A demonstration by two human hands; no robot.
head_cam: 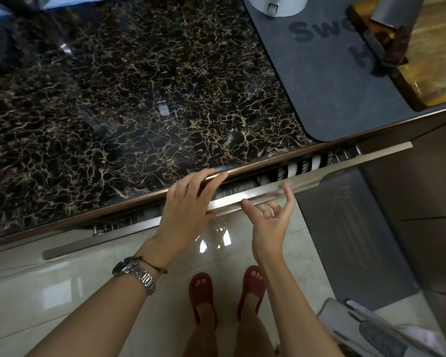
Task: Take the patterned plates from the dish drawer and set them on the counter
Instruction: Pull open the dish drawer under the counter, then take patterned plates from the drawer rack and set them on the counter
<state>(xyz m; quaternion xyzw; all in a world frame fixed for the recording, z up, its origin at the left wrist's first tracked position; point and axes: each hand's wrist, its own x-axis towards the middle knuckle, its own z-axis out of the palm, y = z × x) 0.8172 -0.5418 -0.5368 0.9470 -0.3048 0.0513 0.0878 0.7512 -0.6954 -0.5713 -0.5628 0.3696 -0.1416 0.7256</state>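
My left hand (188, 202) lies flat, fingers spread over the dark veined marble counter (129, 99) edge. My right hand (269, 220) is loosely open, fingertips brushing the slightly open steel-fronted dish drawer (255, 195); pale plate rims (304, 166) stand racked inside.

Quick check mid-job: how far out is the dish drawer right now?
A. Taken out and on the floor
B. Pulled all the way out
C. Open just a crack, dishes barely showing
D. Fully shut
C: the drawer shows only a narrow gap under the counter edge, with plates standing in the slot.
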